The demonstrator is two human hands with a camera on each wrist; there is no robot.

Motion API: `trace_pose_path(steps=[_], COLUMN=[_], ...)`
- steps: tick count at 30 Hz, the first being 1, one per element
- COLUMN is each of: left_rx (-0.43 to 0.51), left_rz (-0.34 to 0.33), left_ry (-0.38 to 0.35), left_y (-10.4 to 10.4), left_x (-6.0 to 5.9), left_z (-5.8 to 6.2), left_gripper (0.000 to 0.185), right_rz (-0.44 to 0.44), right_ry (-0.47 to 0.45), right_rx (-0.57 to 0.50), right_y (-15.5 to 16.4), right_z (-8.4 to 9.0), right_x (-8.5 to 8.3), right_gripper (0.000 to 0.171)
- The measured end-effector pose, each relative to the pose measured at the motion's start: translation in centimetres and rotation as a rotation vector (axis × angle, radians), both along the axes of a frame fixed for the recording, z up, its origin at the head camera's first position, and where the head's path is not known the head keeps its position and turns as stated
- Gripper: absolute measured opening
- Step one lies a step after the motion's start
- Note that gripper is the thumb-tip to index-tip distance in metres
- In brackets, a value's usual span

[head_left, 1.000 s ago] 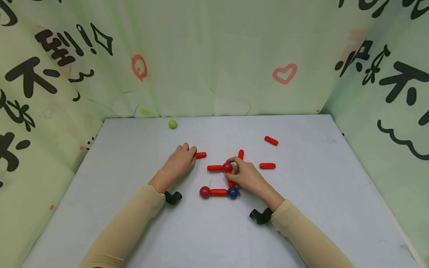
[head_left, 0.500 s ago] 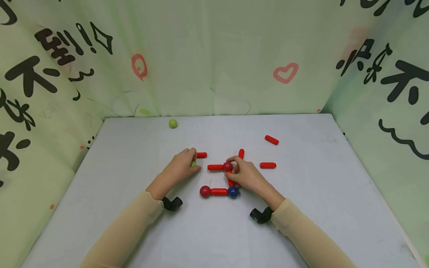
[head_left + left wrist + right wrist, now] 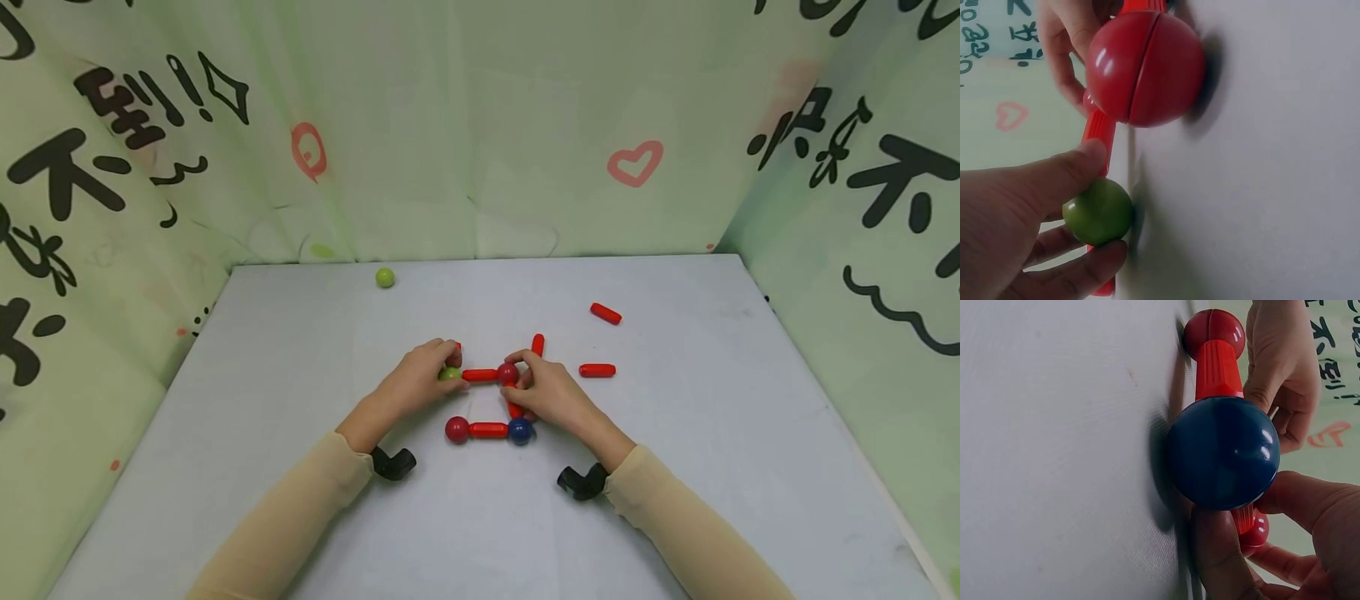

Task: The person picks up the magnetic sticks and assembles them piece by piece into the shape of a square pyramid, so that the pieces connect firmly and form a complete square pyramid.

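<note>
In the head view, my left hand (image 3: 411, 382) pinches a green ball (image 3: 1099, 211) between thumb and fingers. The ball meets the left end of a red rod (image 3: 480, 376), whose other end joins a red ball (image 3: 507, 373). My right hand (image 3: 558, 393) grips around that red ball and the red rod (image 3: 514, 408) running from it toward me. That rod ends at a blue ball (image 3: 1222, 453), close to the right fingertips. From the blue ball another red rod (image 3: 489, 431) leads left to a second red ball (image 3: 1146, 69), lying on the table.
One loose red rod (image 3: 597, 370) lies right of the right hand, another (image 3: 606, 313) farther back. A red rod (image 3: 537, 345) points away behind the right fingers. Behind the left fingers, another red rod is mostly hidden. A second green ball (image 3: 385, 277) sits near the white table's (image 3: 300, 308) back edge.
My left hand has left the loose rod at the back, come nearer and moved right with a green ball, which now meets the red rod's left end. The right hand stays put.
</note>
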State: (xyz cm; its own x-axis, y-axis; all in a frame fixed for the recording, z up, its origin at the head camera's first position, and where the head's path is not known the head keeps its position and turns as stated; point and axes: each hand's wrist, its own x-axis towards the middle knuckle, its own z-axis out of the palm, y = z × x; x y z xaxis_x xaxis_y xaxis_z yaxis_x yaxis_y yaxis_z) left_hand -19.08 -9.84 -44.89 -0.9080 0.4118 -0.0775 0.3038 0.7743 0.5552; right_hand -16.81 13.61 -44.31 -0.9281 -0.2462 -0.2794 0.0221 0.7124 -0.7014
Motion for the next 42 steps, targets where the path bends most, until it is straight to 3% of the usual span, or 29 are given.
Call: trace_pose_path(steps=[10,15,18,22,27,32,42], left_rx=[0.052,0.053,0.027,-0.029,-0.119,-0.167,-0.218], left_rz=[-0.025,-0.039,-0.034,-0.015,0.015,0.021,0.017], left_ry=[0.03,0.056,0.1,0.179,0.189,0.138,0.218], left_y=[-0.5,-0.7,-0.8,-1.1,-1.2,-1.1,-1.3], left_x=[0.1,0.0,0.0,-0.3,-1.1,-1.5,-1.3], left_z=[0.0,-0.1,-0.1,0.2,0.2,-0.1,-0.3], left_gripper=[0.01,0.008,0.008,0.012,0.025,0.031,0.021], right_rz=[-0.012,-0.003,0.001,0.008,0.133,0.246,0.229], right_ry=[-0.013,0.009,0.063,0.208,0.338,0.367,0.353], right_rx=[0.013,0.039,0.081,0.14,0.194,0.235,0.275], right_y=[-0.1,0.0,0.1,0.0,-0.8,-1.8,-2.6], right_z=[0.2,0.3,0.5,0.9,1.4,1.6,1.1], right_x=[0.1,0.0,0.0,-0.3,-0.7,-0.8,-1.2], right_gripper=[0.05,0.049,0.046,0.038,0.033,0.033,0.026])
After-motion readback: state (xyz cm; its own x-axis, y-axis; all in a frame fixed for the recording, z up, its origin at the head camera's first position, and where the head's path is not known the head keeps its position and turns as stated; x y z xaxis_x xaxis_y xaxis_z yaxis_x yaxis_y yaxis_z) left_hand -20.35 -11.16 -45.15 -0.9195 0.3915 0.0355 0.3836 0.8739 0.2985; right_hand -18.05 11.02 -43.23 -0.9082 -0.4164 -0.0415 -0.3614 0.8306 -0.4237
